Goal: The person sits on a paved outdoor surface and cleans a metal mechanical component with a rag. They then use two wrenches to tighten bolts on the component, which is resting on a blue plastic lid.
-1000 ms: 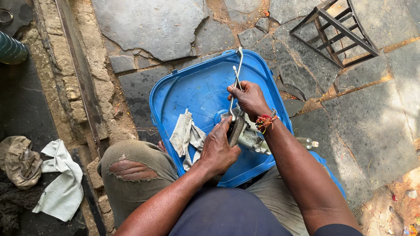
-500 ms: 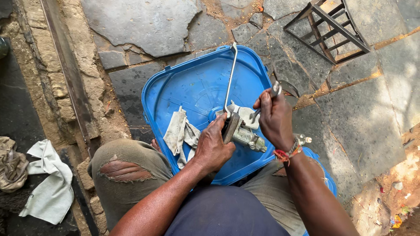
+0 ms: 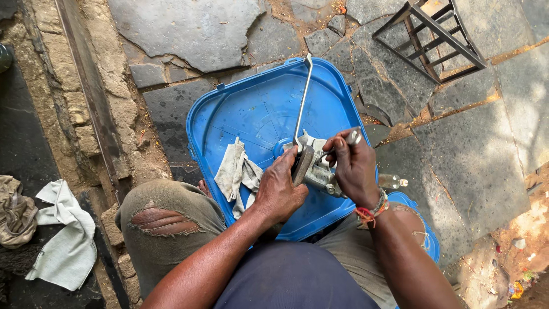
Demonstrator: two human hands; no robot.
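Over the shallow blue plastic tray point(image 3: 251, 109), a grey cast-metal mechanical part point(image 3: 315, 171) is held between both hands, just above the tray's near right corner. The left hand point(image 3: 280, 186) is closed around the part's dark left end, fingers wrapped from the near side. The right hand point(image 3: 355, 169) is closed on a small bright metal tool point(image 3: 350, 137), pinched by thumb and fingers, its tip directed left into the part. Both hands are in contact range; the right is placed directly beside the part's right face. A long thin bent metal rod point(image 3: 303, 97) is seen rising from the part, its long axis running away from the person toward the tray's far rim. A crumpled grey-white rag point(image 3: 237, 171) lies in the tray just left of the left hand. A dark metal frame stand point(image 3: 434, 34) is noted well apart on the cracked stone paving point(image 3: 189, 28). Nothing is seen between tool and part.
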